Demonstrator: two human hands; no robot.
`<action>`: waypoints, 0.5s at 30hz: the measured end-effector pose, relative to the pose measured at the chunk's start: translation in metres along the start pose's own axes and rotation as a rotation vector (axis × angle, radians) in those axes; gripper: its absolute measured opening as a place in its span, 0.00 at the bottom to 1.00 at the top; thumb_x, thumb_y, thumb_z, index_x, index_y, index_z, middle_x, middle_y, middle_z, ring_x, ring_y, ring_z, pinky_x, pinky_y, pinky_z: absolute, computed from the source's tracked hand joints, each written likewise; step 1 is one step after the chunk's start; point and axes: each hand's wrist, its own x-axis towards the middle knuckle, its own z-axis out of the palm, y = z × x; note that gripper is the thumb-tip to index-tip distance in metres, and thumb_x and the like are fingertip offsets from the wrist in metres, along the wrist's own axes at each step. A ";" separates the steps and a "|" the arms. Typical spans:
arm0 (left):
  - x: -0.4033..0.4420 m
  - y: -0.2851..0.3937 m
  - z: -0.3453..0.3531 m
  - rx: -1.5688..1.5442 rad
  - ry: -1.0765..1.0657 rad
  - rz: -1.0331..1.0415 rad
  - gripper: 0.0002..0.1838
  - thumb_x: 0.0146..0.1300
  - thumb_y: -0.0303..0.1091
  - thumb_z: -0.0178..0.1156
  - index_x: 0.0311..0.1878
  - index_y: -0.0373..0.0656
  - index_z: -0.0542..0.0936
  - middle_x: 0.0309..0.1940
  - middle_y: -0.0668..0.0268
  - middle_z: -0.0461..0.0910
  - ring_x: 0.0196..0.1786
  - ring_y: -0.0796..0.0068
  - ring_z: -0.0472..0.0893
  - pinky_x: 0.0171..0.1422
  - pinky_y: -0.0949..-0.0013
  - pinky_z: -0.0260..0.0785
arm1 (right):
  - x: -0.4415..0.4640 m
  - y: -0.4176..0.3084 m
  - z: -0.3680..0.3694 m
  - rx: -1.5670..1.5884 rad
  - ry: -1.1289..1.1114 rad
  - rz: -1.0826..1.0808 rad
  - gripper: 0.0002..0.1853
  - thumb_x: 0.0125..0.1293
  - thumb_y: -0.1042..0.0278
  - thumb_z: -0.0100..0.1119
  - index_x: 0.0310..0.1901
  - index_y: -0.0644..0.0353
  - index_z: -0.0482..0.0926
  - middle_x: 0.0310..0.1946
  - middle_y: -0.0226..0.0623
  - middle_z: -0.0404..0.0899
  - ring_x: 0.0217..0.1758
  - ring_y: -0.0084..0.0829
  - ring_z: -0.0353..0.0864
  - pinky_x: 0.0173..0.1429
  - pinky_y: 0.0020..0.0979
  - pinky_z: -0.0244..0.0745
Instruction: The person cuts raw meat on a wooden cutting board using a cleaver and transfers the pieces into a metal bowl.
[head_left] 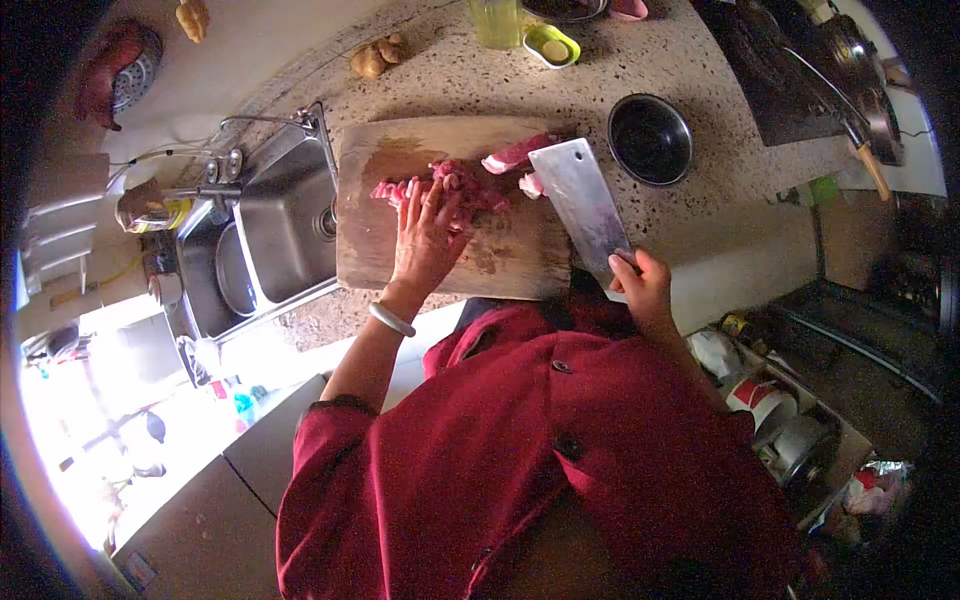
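Note:
A wooden cutting board [520, 255] lies on the speckled counter with chopped red meat [392, 190] on its left half. My left hand [428, 228] rests on this meat, palm down, fingers stretched out and slightly apart. It covers part of the pile. In my right hand [643, 283] is a cleaver [583, 200], gripped near its lower end, its broad blade slanting over the board's right edge. A longer strip of meat [518, 153] lies at the board's upper right, and a small pale piece [531, 185] sits close to the blade.
Right of the board stands a dark round bowl [650, 140]. A steel sink [290, 225] is on the left. Ginger [376, 57], a green soap dish [551, 46] and a jar of yellowish liquid [496, 22] stand behind. A stove [770, 75] occupies the far right.

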 end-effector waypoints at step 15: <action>0.054 -0.005 0.037 0.033 -0.101 0.040 0.29 0.50 0.58 0.59 0.49 0.48 0.74 0.46 0.56 0.71 0.56 0.51 0.66 0.60 0.44 0.55 | -0.082 0.021 0.068 0.172 0.177 0.413 0.13 0.64 0.60 0.53 0.38 0.64 0.75 0.23 0.31 0.73 0.23 0.22 0.70 0.29 0.27 0.66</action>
